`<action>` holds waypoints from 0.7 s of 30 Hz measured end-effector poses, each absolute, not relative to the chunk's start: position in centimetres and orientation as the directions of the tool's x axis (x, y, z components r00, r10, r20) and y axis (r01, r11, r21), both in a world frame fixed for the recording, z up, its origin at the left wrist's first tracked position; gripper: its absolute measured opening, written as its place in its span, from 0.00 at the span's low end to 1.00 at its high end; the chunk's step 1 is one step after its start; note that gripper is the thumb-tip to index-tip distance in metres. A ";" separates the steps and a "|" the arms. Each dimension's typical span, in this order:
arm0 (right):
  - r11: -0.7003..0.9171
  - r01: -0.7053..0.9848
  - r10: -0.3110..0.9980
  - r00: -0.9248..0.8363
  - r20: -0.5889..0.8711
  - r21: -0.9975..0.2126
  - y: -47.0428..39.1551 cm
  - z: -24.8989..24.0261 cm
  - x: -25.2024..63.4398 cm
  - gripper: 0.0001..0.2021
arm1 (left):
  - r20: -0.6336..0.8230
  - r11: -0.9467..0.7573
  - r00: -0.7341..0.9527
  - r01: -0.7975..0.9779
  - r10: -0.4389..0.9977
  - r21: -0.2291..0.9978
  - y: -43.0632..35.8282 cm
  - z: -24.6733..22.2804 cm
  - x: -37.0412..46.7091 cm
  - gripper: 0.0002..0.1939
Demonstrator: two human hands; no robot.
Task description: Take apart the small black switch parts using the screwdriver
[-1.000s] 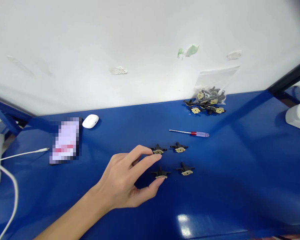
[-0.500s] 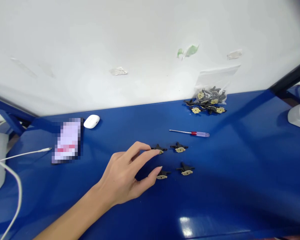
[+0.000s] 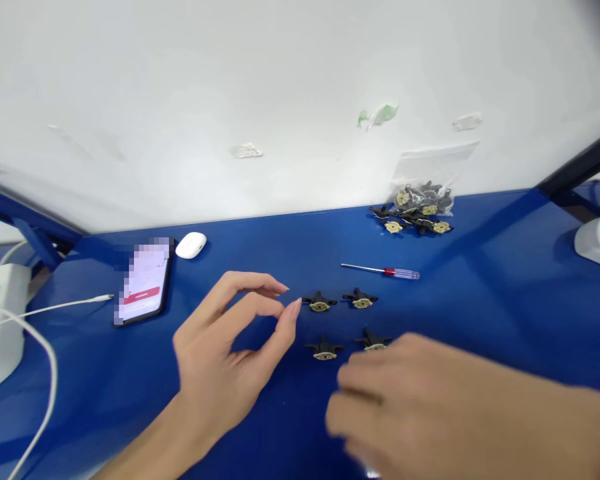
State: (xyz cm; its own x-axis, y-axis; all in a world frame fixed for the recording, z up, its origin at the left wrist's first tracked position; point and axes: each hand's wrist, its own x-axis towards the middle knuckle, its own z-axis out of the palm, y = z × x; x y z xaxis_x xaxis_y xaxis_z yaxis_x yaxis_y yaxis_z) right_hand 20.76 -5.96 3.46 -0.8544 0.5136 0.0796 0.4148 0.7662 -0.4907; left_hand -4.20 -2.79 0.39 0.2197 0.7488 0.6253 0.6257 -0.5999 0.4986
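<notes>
My left hand (image 3: 235, 353) hovers just left of the small black parts, thumb and fingers curved and apart, holding nothing. Nearest its thumb tip is a black winged part (image 3: 319, 303) with a pale gold round plate. A similar part (image 3: 363, 299) stands to the right of it. Closer to me is another such part (image 3: 325, 349), and beside that a fourth one (image 3: 374, 341), partly covered by my right hand (image 3: 405, 407). My right hand is smeared by motion with its fingers bent, and whatever its fingertips do is hidden.
A screwdriver (image 3: 380, 271) with a clear handle lies behind the parts. Against the wall, a plastic bag (image 3: 435, 163) holds more parts, with several loose ones (image 3: 414, 220) around it. Leftward are a phone (image 3: 145, 280), a white earbud case (image 3: 191, 245), a cable (image 3: 65, 305) and a power strip (image 3: 5, 333).
My left hand has drawn back to the left from the parts, and its fingers have curled closer to the thumb. My right hand has come in from the right.
</notes>
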 end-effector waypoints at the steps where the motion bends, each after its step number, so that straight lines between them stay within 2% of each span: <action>1: 0.698 0.478 0.593 -0.803 0.058 -0.533 -4.8 3.7 22.1 0.06 | 0.607 -0.564 0.167 0.613 0.777 0.554 -3.4 0.9 -4.1 0.10; 2: 0.620 0.510 0.655 -0.755 0.036 -0.596 -3.6 3.9 23.5 0.06 | 0.585 -0.537 0.130 0.587 0.801 0.606 -3.9 1.3 -4.0 0.04; 4: 0.486 0.564 0.785 -0.618 0.050 -0.668 -1.4 3.7 26.1 0.08 | 0.547 -0.447 0.034 0.622 0.836 0.644 -4.6 1.7 -4.1 0.15; 5: 0.422 0.594 0.846 -0.530 0.062 -0.685 -0.4 3.2 27.3 0.10 | 0.525 -0.395 -0.023 0.632 0.851 0.667 -4.7 1.8 -4.3 0.15; 6: 0.373 0.619 0.890 -0.449 0.078 -0.692 0.4 2.5 28.2 0.11 | 0.498 -0.349 -0.076 0.622 0.864 0.701 -4.6 1.8 -4.6 0.10; 7: 0.340 0.634 0.919 -0.382 0.101 -0.694 1.0 1.8 28.8 0.12 | 0.445 -0.306 -0.121 0.568 0.887 0.764 -4.3 1.8 -4.8 0.09; 9: 0.304 0.636 0.945 -0.294 0.141 -0.710 1.8 0.2 29.5 0.14 | 0.275 -0.259 -0.026 0.265 0.961 0.929 -3.7 1.9 -5.4 0.25; 10: 0.299 0.631 0.949 -0.275 0.154 -0.716 2.0 -0.4 29.6 0.14 | 0.167 -0.169 0.029 0.122 0.986 0.978 -3.4 2.0 -5.6 0.28; 13: 0.295 0.619 0.954 -0.239 0.183 -0.728 1.9 -1.3 29.4 0.13 | 0.015 0.002 0.090 -0.182 0.996 0.983 -3.3 2.2 -6.0 0.38; 16: 0.287 0.607 0.957 -0.204 0.204 -0.741 1.6 -1.2 29.2 0.12 | 0.009 0.025 0.166 -0.198 0.986 0.980 -4.3 2.0 -6.2 0.43; 21: 0.297 0.618 0.955 -0.187 0.231 -0.728 1.5 -1.2 29.4 0.11 | 0.088 -0.067 0.242 -0.093 0.966 0.993 -5.5 1.4 -6.7 0.44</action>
